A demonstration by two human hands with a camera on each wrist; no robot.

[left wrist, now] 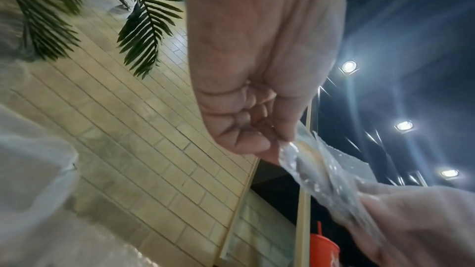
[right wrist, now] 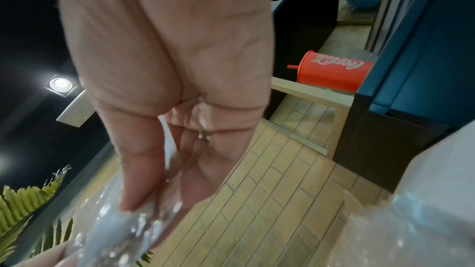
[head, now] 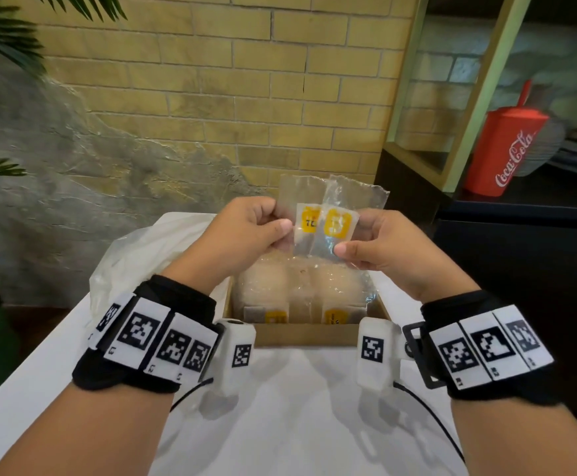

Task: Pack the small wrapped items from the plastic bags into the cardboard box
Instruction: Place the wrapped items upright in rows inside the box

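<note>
Above the open cardboard box (head: 307, 333) I hold two small clear wrapped packets with yellow labels, side by side. My left hand (head: 245, 231) pinches the left packet (head: 306, 223) between thumb and fingers. The right packet (head: 338, 223) is pinched at its lower edge by my right hand (head: 379, 242). Inside the box lie two bulging clear plastic bags (head: 300, 293) full of pale wrapped items, yellow labels showing near the front wall. In the left wrist view my left hand (left wrist: 254, 121) grips crinkled plastic (left wrist: 308, 159). In the right wrist view my right hand (right wrist: 164, 149) grips blurred plastic (right wrist: 123, 230).
A crumpled empty plastic bag (head: 142, 255) lies on the white table (head: 297, 407), left of the box. A red Coca-Cola cup (head: 506, 149) stands on a dark counter at the right. A brick wall is close behind the box, and palm leaves (head: 1, 36) hang at the left.
</note>
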